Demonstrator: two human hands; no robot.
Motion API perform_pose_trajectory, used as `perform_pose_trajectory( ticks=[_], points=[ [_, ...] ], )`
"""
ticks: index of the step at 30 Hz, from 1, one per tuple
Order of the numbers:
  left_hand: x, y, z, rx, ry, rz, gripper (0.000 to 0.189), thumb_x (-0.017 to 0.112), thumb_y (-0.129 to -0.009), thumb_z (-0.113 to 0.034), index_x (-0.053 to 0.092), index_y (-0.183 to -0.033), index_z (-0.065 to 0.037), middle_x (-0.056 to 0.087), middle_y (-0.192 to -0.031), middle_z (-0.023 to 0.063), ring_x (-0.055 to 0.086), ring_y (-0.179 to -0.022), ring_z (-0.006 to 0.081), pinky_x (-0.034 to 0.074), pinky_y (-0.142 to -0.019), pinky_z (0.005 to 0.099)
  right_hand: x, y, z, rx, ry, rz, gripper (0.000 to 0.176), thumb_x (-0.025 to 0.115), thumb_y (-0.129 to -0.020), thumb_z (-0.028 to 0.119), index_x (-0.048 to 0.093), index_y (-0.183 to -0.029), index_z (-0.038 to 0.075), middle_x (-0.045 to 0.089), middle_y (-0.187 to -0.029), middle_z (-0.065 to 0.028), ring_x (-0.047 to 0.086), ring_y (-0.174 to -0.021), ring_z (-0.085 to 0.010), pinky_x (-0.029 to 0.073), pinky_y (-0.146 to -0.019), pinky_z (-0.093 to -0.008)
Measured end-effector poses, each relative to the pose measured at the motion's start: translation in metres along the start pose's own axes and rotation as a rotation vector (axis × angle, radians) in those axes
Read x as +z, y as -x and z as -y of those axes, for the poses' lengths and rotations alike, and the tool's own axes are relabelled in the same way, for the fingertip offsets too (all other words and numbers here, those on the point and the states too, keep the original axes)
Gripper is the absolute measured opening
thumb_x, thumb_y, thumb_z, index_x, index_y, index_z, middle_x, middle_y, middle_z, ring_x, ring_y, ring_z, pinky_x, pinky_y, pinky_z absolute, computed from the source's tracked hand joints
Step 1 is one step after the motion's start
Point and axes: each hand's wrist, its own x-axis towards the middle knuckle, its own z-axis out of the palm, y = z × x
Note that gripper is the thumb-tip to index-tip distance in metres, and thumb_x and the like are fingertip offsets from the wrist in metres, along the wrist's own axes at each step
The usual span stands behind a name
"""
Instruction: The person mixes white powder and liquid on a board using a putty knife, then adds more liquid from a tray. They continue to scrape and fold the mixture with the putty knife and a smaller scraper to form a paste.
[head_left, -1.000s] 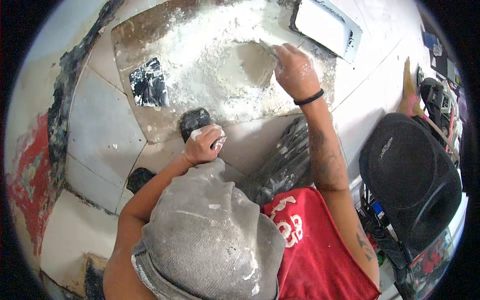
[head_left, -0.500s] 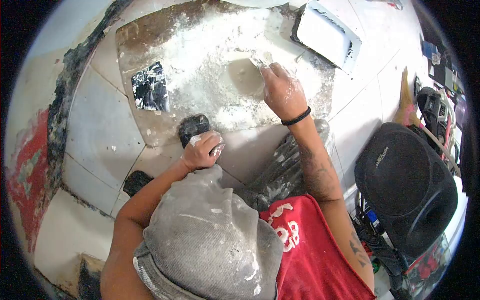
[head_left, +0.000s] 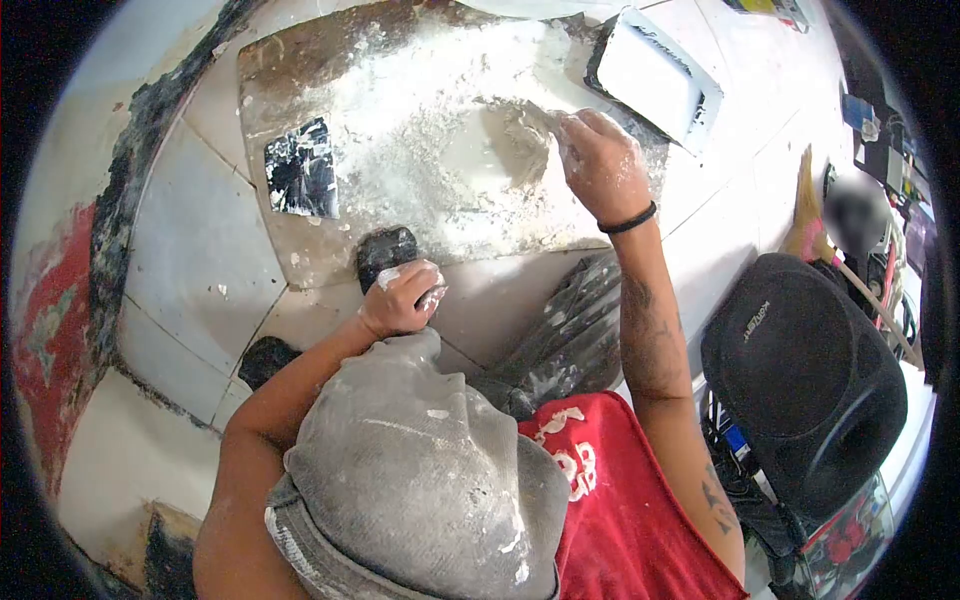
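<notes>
My right hand [head_left: 603, 170], dusted white and wearing a dark wristband, is closed at the right side of a heap of white powder [head_left: 400, 130]. A pale thing at its fingertips is coated in powder, and I cannot make out its kind. Beside the fingers, a wet, greyish pool [head_left: 478, 150] lies in the hollow of the heap. The powder is spread over a stained brown board [head_left: 275, 90] on the floor. My left hand [head_left: 405, 297], also smeared white, is curled into a fist just behind a black shoe [head_left: 387, 250], with nothing visible in it.
A black, white-smeared flat piece [head_left: 302, 167] lies on the board's left. At the upper right stands a white tray [head_left: 655, 80] with dark marks. A black speaker [head_left: 800, 360] and a broom [head_left: 808, 215] are on the right. A painted wall [head_left: 60, 330] borders the left.
My right hand has moved right, away from the middle of the pool. Powder at the pool's right edge now looks stirred and lumpy. My left hand has stayed in place.
</notes>
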Motion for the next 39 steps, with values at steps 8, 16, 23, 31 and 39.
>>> perform_pose_trajectory(
  ticks=[8,16,23,31,39],
  points=[
    [0.001,0.001,0.002,0.003,-0.001,-0.018,0.019,0.068,-0.071,-0.007,0.059,-0.087,-0.005,0.061,-0.089,0.0143,0.061,-0.082,0.0321,0.051,-0.07,0.0377,0.031,0.013,-0.006,-0.131,0.078,0.059,0.028,0.053,-0.078,0.002,0.06,-0.105,0.008,0.058,-0.093,-0.0129,0.059,-0.079,-0.0331,0.051,-0.067,-0.0396],
    [0.0,0.001,0.0,-0.006,-0.015,-0.004,0.019,0.068,-0.07,-0.005,0.06,-0.087,-0.004,0.061,-0.089,0.0144,0.061,-0.082,0.0318,0.051,-0.071,0.0372,0.031,0.019,0.001,-0.192,0.11,0.058,0.025,0.054,-0.075,0.0,0.062,-0.098,0.006,0.057,-0.089,-0.011,0.059,-0.077,-0.0288,0.05,-0.064,-0.0373],
    [0.001,0.0,0.001,0.0,0.034,-0.015,0.018,0.068,-0.071,-0.006,0.06,-0.087,-0.003,0.061,-0.088,0.0143,0.061,-0.082,0.0322,0.051,-0.071,0.0372,0.011,0.013,-0.006,-0.175,0.047,0.066,0.024,0.053,-0.076,0.004,0.06,-0.098,0.01,0.058,-0.091,-0.0088,0.058,-0.08,-0.032,0.05,-0.066,-0.0418],
    [-0.001,-0.003,-0.003,-0.022,0.053,-0.002,0.016,0.068,-0.072,-0.006,0.059,-0.085,-0.003,0.061,-0.087,0.0143,0.061,-0.081,0.0317,0.05,-0.07,0.037,0.023,0.003,-0.005,-0.185,0.07,0.064,0.028,0.054,-0.075,0.003,0.061,-0.101,0.009,0.058,-0.092,-0.0098,0.059,-0.08,-0.0305,0.05,-0.069,-0.0399],
    [-0.002,-0.003,-0.002,0.014,0.003,-0.012,0.016,0.068,-0.071,-0.006,0.06,-0.085,-0.003,0.061,-0.087,0.0141,0.062,-0.081,0.0314,0.051,-0.069,0.0366,0.028,0.015,-0.002,-0.278,0.068,0.087,0.026,0.057,-0.075,0.0,0.064,-0.1,0.007,0.059,-0.089,-0.01,0.059,-0.079,-0.0282,0.05,-0.068,-0.0363]
  ],
)
